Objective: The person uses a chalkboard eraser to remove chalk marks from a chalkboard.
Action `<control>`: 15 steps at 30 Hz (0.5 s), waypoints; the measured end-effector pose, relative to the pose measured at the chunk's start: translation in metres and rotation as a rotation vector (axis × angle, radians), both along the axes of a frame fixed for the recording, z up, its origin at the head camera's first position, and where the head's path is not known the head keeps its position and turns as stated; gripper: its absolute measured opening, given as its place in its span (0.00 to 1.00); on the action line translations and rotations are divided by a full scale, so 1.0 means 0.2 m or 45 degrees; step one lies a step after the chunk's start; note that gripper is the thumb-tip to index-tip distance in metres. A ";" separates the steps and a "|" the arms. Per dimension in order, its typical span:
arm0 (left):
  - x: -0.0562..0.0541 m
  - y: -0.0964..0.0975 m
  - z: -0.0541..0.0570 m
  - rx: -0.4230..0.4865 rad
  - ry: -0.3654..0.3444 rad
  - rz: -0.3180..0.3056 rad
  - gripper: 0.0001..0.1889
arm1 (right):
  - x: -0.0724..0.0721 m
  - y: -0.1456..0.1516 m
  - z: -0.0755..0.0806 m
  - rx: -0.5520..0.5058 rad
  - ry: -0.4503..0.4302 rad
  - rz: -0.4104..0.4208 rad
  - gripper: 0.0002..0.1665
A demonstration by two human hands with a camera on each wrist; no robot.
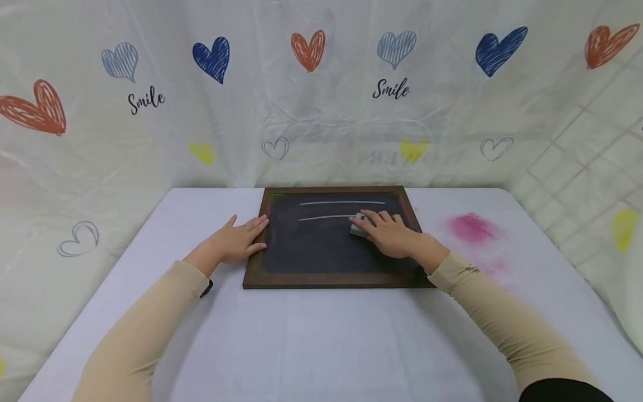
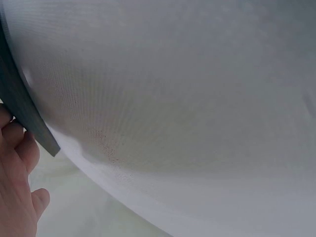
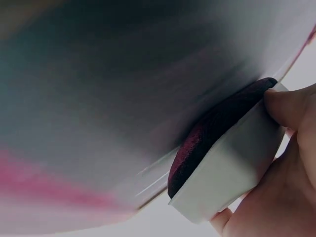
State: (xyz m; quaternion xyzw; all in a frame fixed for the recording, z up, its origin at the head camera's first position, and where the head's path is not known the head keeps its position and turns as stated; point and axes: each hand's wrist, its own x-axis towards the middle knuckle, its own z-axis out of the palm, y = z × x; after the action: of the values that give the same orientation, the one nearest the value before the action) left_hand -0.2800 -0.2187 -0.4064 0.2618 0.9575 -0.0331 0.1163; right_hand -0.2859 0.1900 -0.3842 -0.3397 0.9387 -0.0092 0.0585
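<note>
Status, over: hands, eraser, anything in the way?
Right hand gripping eraser on chalkboard. Left hand touching the chalkboard's left frame. Two white lines showing, lower one reaching the eraser. No obstacle seen on chalkboard.

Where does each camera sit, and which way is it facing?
Head: worn on the head, looking forward and down at the chalkboard; left hand, right hand and both sleeves show.
Left wrist: on that wrist, facing the board's frame and white table; left hand shows.
Right wrist: on that wrist, facing the eraser and chalkboard; right hand shows.
Head and right wrist share the eraser.
</note>
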 end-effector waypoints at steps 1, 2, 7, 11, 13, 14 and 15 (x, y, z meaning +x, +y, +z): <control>0.00 0.00 0.00 -0.002 0.003 -0.001 0.39 | 0.00 0.05 0.00 -0.011 0.015 -0.011 0.36; -0.01 0.00 0.00 -0.004 0.007 -0.002 0.39 | 0.01 0.09 0.00 -0.016 0.037 -0.018 0.35; -0.02 0.00 -0.01 -0.007 0.022 -0.006 0.39 | 0.04 0.23 0.00 -0.043 0.096 -0.060 0.34; -0.02 0.00 -0.01 -0.008 0.014 -0.005 0.40 | 0.05 0.22 0.00 -0.048 0.088 -0.105 0.33; -0.01 0.00 -0.01 -0.006 0.011 -0.006 0.40 | 0.05 0.18 0.00 -0.051 0.078 -0.137 0.33; -0.01 0.00 -0.01 -0.004 0.011 -0.005 0.40 | 0.05 0.16 0.00 -0.045 0.074 -0.151 0.33; -0.01 -0.01 -0.01 -0.001 0.011 -0.003 0.40 | 0.06 0.14 -0.01 -0.045 0.075 -0.156 0.32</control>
State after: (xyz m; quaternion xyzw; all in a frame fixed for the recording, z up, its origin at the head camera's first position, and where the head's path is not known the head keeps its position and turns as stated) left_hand -0.2819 -0.2198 -0.4074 0.2629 0.9576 -0.0349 0.1124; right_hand -0.2748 0.2178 -0.3853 -0.2826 0.9587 -0.0193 0.0240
